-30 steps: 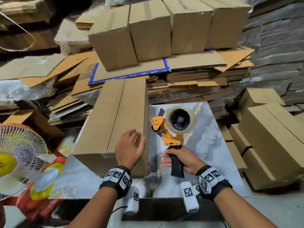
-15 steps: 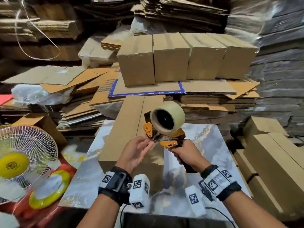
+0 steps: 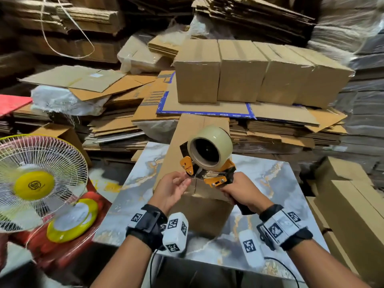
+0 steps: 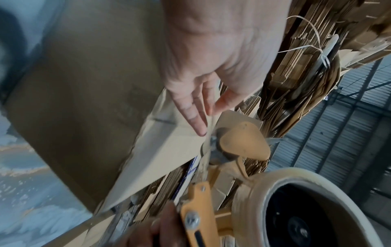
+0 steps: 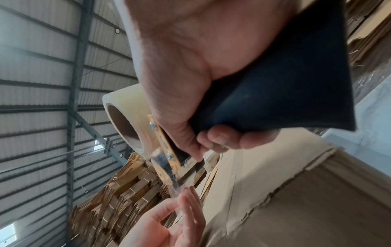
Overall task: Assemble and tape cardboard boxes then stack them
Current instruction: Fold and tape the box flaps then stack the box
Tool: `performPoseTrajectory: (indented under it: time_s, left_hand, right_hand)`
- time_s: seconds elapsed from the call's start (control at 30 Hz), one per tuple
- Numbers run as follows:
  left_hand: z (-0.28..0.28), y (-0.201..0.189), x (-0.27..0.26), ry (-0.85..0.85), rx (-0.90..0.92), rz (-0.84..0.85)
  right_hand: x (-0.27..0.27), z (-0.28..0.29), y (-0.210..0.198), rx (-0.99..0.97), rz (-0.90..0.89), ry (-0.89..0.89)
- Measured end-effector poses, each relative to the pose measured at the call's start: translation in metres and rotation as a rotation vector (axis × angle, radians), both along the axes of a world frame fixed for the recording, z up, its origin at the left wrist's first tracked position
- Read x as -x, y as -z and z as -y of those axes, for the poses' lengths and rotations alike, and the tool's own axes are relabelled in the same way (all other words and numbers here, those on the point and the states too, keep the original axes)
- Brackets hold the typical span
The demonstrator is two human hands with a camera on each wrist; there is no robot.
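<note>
A white fan (image 3: 39,181) with a yellow middle stands left of the marbled surface (image 3: 137,196). A red sheet (image 3: 12,102) lies behind the fan. White string (image 3: 68,28) hangs farther back.

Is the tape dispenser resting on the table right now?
No, the right hand grips the tape dispenser by its handle, raised over the near end of the cardboard box.
</note>
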State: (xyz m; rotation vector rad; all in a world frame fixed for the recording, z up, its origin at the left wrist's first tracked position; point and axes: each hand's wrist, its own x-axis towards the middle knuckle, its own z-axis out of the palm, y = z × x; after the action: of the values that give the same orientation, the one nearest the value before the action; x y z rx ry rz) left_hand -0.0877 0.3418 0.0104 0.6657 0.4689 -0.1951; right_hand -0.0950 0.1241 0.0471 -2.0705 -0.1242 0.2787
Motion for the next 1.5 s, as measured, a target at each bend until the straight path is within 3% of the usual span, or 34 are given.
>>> performPoseTrajectory:
  time_s: [0.47, 0.93, 1.1, 1.27, 1.5]
  left_hand:
    - [-0.074, -0.005, -0.006, 0.328, -0.478, 0.259]
    - [-0.098, 0.005, -0.012, 0.456, -0.637, 0.242]
    - [-0.105, 0.007, -0.006, 0.460, -0.890, 0.287]
    - [-0.131, 0.011, 0.002, 0.383, -1.096, 0.235]
    - [-0.156, 0.014, 0.004, 0.418, -1.092, 0.167]
  right_hand:
    - [0.003, -0.035, -0.014, 0.111, 0.045, -0.112]
    - [-0.009, -0.052, -0.015, 0.155, -0.007, -0.183]
    - [-0.012, -0.056, -0.010, 0.150, -0.018, -0.213]
    - [-0.019, -0.048, -0.009, 0.310, 0.033, -0.289]
    - [-0.035, -0.041, -0.010, 0.489, 0.089, -0.312]
